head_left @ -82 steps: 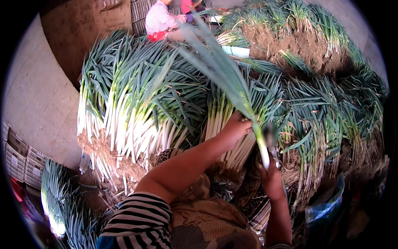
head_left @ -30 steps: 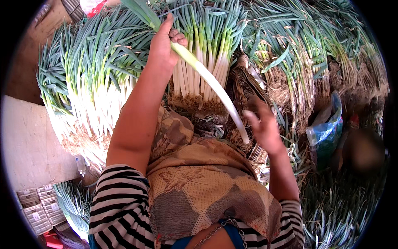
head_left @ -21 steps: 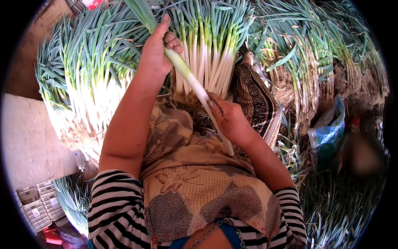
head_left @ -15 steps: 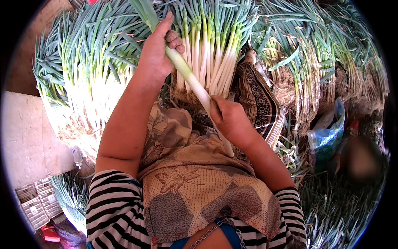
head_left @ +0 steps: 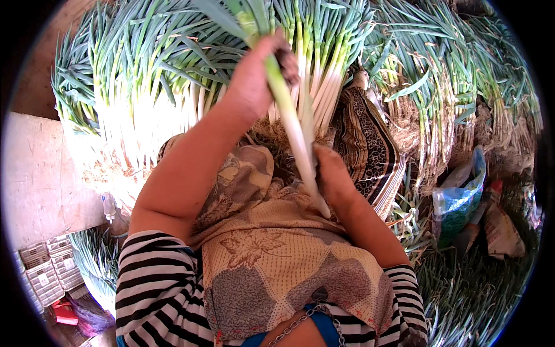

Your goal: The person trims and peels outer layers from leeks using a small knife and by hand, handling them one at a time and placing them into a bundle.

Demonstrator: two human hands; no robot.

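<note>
A long green onion [head_left: 292, 124] slants across my lap, green leaves up and the white root end down by my apron. My left hand [head_left: 260, 78] is wrapped round its green upper part. My right hand [head_left: 332, 173] is closed beside the white shank, its fingertips partly hidden. A pale strip of outer layer [head_left: 308, 113] stands away from the stalk and runs down to this hand. The patterned apron [head_left: 254, 243] covers my lap. Just beyond my hands, a bunch of white-stemmed green onions [head_left: 329, 87] stands upright.
More green onions [head_left: 139, 98] stand on the left. Untrimmed ones with brown roots [head_left: 428, 133] are on the right. A patterned cloth [head_left: 367, 133] lies by my right forearm, with a plastic bag [head_left: 457, 202] farther right. Crates [head_left: 49, 272] and a pale board [head_left: 52, 179] are at left.
My left hand has moved right with the green onion, which now stands steeper. My right hand has shifted slightly right and down, and a pale strip now shows apart from the stalk.
</note>
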